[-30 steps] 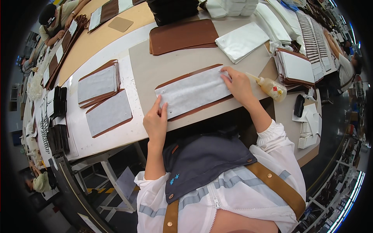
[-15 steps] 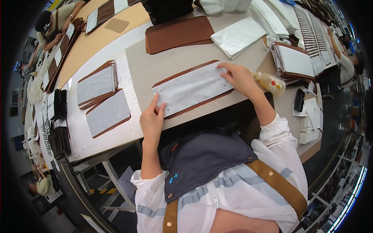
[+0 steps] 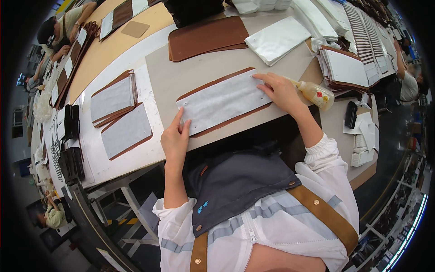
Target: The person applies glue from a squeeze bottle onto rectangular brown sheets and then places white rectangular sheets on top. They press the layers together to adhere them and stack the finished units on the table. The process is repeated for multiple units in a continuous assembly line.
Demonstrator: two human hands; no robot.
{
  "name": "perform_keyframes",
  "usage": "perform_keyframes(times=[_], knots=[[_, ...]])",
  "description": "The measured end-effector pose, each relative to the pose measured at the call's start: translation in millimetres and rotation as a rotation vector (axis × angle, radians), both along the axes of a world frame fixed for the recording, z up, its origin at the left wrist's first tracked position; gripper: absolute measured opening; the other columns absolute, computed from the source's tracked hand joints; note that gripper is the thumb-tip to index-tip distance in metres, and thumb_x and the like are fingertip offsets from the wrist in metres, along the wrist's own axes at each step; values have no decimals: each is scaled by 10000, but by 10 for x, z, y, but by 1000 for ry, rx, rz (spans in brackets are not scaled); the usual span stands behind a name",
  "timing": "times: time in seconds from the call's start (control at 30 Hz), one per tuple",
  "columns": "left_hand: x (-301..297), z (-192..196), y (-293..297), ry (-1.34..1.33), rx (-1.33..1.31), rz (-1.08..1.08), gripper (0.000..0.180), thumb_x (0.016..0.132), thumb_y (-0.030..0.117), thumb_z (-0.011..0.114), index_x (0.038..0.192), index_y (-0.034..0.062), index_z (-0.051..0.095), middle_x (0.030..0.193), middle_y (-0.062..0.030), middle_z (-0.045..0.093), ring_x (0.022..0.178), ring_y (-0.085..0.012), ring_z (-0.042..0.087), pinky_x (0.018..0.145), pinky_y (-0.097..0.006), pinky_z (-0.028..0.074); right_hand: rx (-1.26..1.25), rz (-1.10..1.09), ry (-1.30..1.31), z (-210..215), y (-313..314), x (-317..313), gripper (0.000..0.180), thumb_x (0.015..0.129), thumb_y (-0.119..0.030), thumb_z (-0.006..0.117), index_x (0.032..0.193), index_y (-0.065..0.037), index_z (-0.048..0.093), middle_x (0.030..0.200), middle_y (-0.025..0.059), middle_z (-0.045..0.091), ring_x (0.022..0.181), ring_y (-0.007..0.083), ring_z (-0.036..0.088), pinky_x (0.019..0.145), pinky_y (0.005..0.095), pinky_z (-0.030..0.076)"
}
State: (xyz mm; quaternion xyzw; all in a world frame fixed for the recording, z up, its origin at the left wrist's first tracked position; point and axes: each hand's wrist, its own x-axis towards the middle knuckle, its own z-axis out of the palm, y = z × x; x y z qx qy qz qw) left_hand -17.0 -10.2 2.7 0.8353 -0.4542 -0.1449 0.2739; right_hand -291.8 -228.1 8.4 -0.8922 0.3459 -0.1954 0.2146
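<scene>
A long brown leather-like panel [image 3: 213, 130] lies flat in front of me, slightly tilted up to the right. A pale grey-white lining sheet [image 3: 222, 100] with small holes near its corners covers most of it, leaving brown strips along both long edges. My left hand [image 3: 174, 144] touches the sheet's left end, index finger and thumb apart. At the right end rests my right hand [image 3: 282, 94], its index finger and thumb spread near the corner holes. What lies under the fingertips is hidden.
Two groups of lined panels [image 3: 113, 102] lie to the left. Beyond are brown panels [image 3: 208, 38] and white sheets [image 3: 277, 41]. A yellowish plastic bottle [image 3: 317, 94] lies by my right hand, near another panel stack [image 3: 344, 68]. Co-workers sit farther off.
Both hands keep nearly the same places on the lined panel. The whole view has shifted slightly, and the co-worker at the upper left has moved a little.
</scene>
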Motion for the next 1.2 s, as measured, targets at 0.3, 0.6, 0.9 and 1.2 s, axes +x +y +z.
perform_keyframes(times=[0.3, 0.6, 0.9, 1.2], knots=[[26, 35, 19, 10, 13, 18, 369, 948, 194, 665, 1317, 197, 672, 610, -95, 573, 541, -264, 567, 579, -392, 464, -66, -51, 83, -57, 96, 48, 311, 944, -192, 658, 1254, -175, 643, 899, 93, 616, 737, 306, 645, 662, 419, 513], [9, 73, 141, 2, -21, -48, 499, 900, 240, 746, 1370, 121, 623, 602, -61, 543, 526, -218, 531, 561, -354, 460, -110, -60, 117, -69, 128, 76, 350, 937, -181, 659, 1287, -175, 636, 902, 90, 605, 703, 301, 634, 641, 416, 507], [46, 57, 231, -84, -3, -120, 616, 840, 257, 807, 1398, 107, 592, 626, -29, 510, 538, -195, 510, 543, -347, 450, -125, -57, 105, -85, 119, 78, 362, 943, -191, 652, 1304, -170, 624, 901, 88, 600, 695, 304, 634, 628, 417, 504], [26, 170, 34, -238, -249, -148, 500, 872, 25, 663, 1361, 2, 556, 1043, -135, 636, 996, -312, 612, 869, -415, 500, -285, -103, -98, 54, 121, 85, 357, 915, -80, 645, 1270, -51, 624, 1064, 143, 639, 984, 329, 628, 856, 429, 509]])
